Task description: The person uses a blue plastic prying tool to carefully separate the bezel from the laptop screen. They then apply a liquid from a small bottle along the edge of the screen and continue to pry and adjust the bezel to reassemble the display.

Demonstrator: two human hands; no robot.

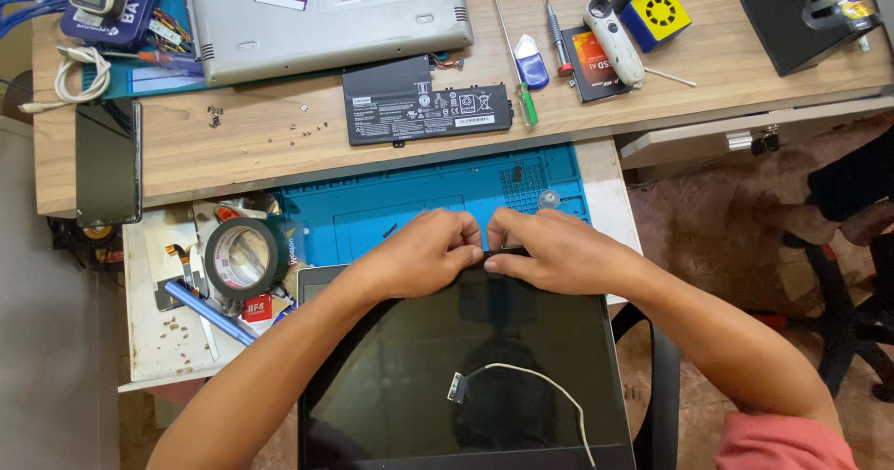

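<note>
While both hands pinch the top edge of the laptop screen panel (466, 377), left hand (424, 251) and right hand (549, 251) closed tight side by side, the work looks like freeing that edge, calling for careful even pull.

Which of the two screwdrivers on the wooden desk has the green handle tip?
The long thin-shafted screwdriver ending in a green tip; the shorter one beside it has a red-tipped handle.

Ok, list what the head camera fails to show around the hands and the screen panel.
- Far edge of the screen panel: covered by the left hand and right hand.
- Whatever the fingertips pinch: hidden by the fingers.
- White cable: cut off by the bottom edge.
- Screws: too small.
</note>
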